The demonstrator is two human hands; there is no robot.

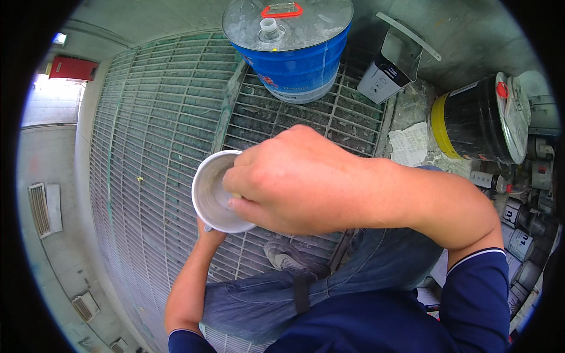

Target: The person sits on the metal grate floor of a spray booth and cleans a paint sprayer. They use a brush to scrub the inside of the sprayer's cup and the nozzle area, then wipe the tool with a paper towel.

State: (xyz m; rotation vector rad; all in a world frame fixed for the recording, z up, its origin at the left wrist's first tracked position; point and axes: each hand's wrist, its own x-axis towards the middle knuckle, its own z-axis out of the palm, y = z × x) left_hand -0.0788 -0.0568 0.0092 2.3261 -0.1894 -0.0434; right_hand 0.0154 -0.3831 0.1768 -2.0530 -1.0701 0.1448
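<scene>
A white cup (204, 185), round and open at the top, sits in my left hand (214, 234), which grips its side from below. Pale smears coat the inside wall of the cup. My right hand (278, 181) is over the cup's mouth, its fingers curled inward and covering the right part of the opening. A small pale yellowish bit shows between thumb and forefinger; whether it is part of a held thing, such as a stick, I cannot tell. The cup's bottom is mostly hidden.
Before me a blue metal thinner drum (295, 66) with a white spout stands on the floor grating (154, 132). Right of it are an open rectangular tin (388, 70), a paper sheet (408, 143), and a black-and-yellow pail (476, 119). Several cans (521, 242) crowd my right side.
</scene>
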